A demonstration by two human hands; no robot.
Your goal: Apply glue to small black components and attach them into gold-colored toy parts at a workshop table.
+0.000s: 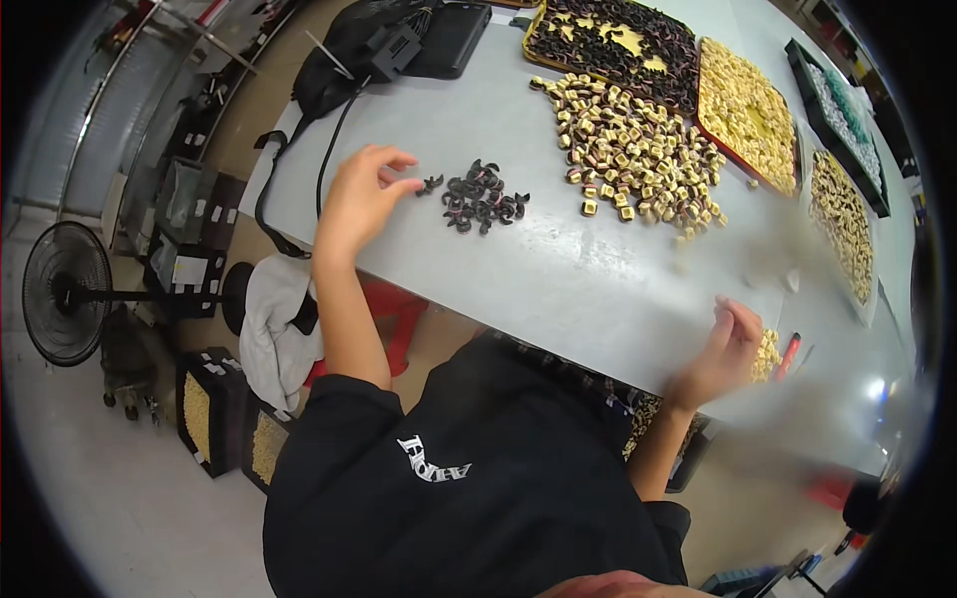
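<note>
My left hand hovers at the left of the table with thumb and fingers apart, holding nothing that I can see. Just beyond its thumb lies a small black curved piece, beside a loose heap of similar black pieces. At the near table edge on the right, my right hand has its fingers curled in; whatever they hold, if anything, is hidden. Small cream pieces lie right beside it. A large pile of cream-and-dark blocks spreads across the middle of the table.
Behind the pile stand a yellow tray of black pieces and a red-rimmed tray of cream pieces. More filled trays line the right side. A red-handled tool lies near my right hand. A black bag and cable occupy the far left.
</note>
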